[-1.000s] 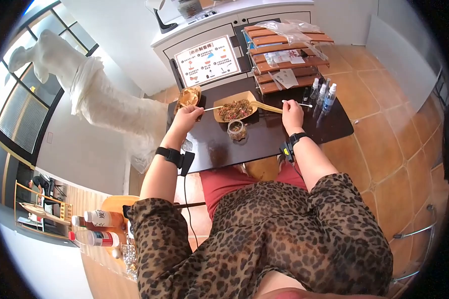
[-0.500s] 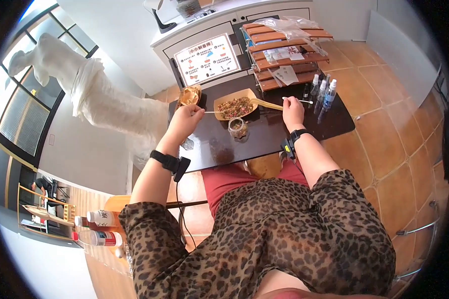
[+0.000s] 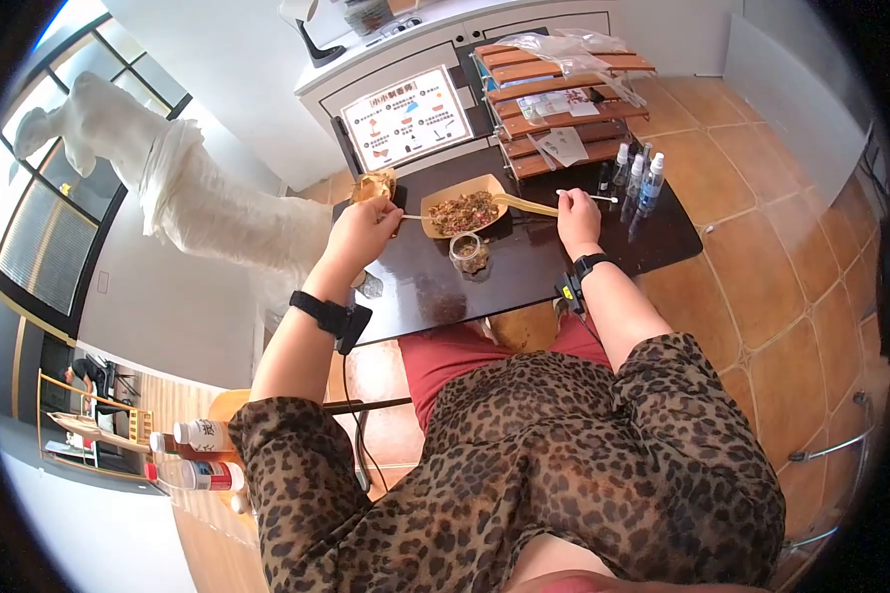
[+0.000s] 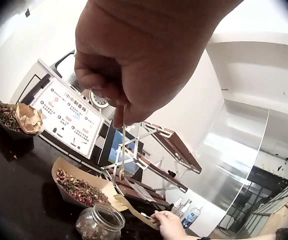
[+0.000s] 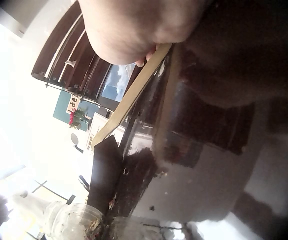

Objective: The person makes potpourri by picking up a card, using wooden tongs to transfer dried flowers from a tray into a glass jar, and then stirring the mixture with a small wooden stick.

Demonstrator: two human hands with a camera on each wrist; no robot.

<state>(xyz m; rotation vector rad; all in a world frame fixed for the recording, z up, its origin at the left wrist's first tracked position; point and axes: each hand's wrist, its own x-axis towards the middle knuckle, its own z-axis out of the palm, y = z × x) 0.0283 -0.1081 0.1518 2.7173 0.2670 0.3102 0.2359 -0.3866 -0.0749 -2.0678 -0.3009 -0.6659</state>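
Note:
The left hand [image 3: 364, 232] pinches a thin pale stick [image 4: 123, 145] between thumb and fingers; in the head view it points towards the paper tray [image 3: 490, 185]. Dried, reddish-green plant bits [image 3: 462, 213] fill the tray. The right hand [image 3: 578, 219] grips a flat, pale yellow utensil [image 3: 531, 207], whose far end lies at the tray's right edge. A thin white rod [image 3: 603, 199] sticks out on that hand's right side. An open glass jar [image 3: 470, 259] with some contents stands just in front of the tray.
A second paper tray [image 4: 19, 131] with crumpled brown paper stands behind the left hand. Several spray bottles [image 3: 652, 182] stand at the dark table's [image 3: 415, 296] right, near a slatted wooden rack [image 3: 534, 124]. A printed sign [image 3: 408, 119] stands behind.
The left hand and forearm have shifted slightly left and back towards the body. The right hand has hardly moved and keeps its grip on the yellow utensil.

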